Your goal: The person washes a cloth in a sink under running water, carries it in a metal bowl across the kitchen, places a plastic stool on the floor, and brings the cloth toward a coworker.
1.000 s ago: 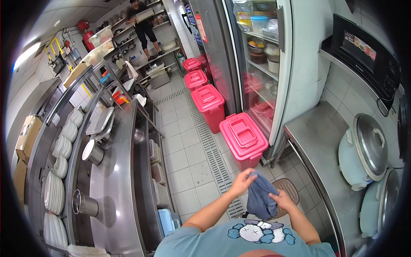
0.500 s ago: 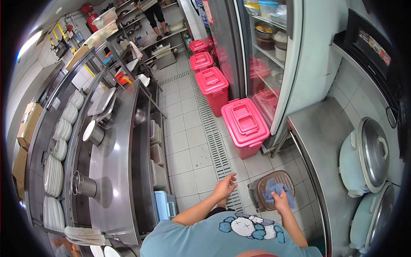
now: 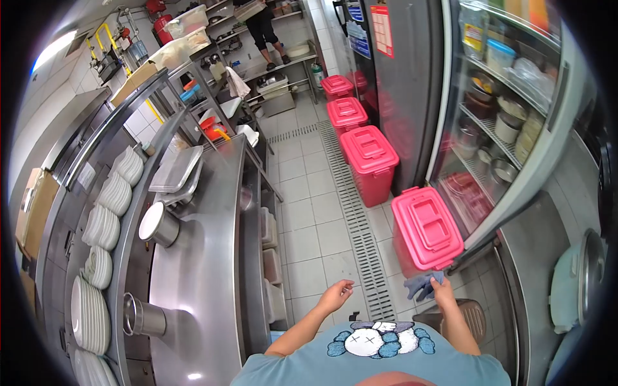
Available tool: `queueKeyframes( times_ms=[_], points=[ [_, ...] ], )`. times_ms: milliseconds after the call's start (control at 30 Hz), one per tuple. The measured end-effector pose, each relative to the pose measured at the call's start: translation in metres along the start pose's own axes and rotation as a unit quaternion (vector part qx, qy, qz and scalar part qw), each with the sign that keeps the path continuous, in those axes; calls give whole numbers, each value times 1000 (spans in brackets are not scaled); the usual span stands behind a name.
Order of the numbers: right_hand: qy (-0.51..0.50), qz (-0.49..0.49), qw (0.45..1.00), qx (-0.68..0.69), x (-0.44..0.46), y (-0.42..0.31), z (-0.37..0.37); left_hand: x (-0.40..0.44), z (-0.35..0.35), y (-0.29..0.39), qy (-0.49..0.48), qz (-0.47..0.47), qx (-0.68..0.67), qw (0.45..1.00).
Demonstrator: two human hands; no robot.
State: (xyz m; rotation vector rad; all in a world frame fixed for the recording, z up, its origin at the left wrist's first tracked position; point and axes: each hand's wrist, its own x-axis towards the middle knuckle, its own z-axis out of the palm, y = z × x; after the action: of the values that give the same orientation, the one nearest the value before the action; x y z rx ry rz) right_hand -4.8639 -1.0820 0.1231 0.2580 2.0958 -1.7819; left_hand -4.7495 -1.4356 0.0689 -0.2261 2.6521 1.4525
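A crumpled blue-grey cloth [image 3: 421,285] hangs from my right hand [image 3: 442,291], whose fingers are closed on it. Just beyond the cloth stands the nearest pink lidded bin [image 3: 427,228]; whether they touch I cannot tell. Partly under my right forearm is a brown stool [image 3: 472,320] with a ridged top. My left hand [image 3: 337,295] is in the air over the tiled floor, left of the drain grate [image 3: 368,248]. It holds nothing that I can see, and its fingers are loosely curled and apart.
To the left runs a steel counter [image 3: 199,270] with metal pots and trays, below a shelf of stacked white plates [image 3: 90,315]. Several pink bins line the right side by a glass-door fridge [image 3: 496,122]. A person [image 3: 264,32] stands at the far end.
The view has shifted forward along the aisle, and the bins appear farther right. My right hand has carried the cloth from above the stool to near the closest bin.
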Motion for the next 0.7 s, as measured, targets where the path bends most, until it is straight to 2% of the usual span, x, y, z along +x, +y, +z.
queueKeyframes(
  times_ms=[33, 67, 100, 133, 167, 300, 367, 400, 467, 533, 567, 600, 633, 667, 700],
  points=[
    [-1, 13, 999, -40, 8, -24, 21, 8, -21, -9, 2, -23, -19, 1000],
    [-1, 10, 999, -38, 36, -18, 34, 20, -41, -19, 5, -43, -38, 998],
    [-23, -22, 994, -101, 70, -2, 40, 30, -57, -34, 6, -44, -39, 998],
    [-44, -58, 984, -163, 98, 2, 50, 43, -70, -51, 26, -63, -98, 993],
    [-1, -120, 980, -159, 117, -7, 65, 60, -84, -69, 46, -81, -157, 983],
    [45, -132, 966, -220, 198, -75, 123, 142, -128, -135, 110, -96, -234, 961],
    [107, -179, 921, -330, 244, -94, 156, 176, -153, -153, 144, -209, -320, 913],
    [116, -175, 919, -333, 270, -102, 176, 194, -162, -172, 149, -212, -326, 909],
    [111, -208, 898, -370, 318, -128, 217, 217, -176, -221, 182, -195, -228, 937],
    [98, -253, 883, -382, 358, -173, 260, 221, -208, -231, 165, -206, 25, 964],
    [91, -292, 868, -392, 379, -197, 284, 226, -224, -245, 122, -250, 24, 960],
    [87, -380, 832, -394, 402, -225, 308, 222, -238, -259, 73, -299, 21, 951],
    [65, -402, 825, -391, 433, -249, 335, 220, -253, -264, 49, -322, 64, 943],
    [19, -417, 840, -345, 453, -291, 363, 218, -267, -272, 22, -343, 106, 933],
    [1, -452, 831, -324, 489, -319, 396, 209, -259, -357, -77, -207, 243, 945]
  ],
)
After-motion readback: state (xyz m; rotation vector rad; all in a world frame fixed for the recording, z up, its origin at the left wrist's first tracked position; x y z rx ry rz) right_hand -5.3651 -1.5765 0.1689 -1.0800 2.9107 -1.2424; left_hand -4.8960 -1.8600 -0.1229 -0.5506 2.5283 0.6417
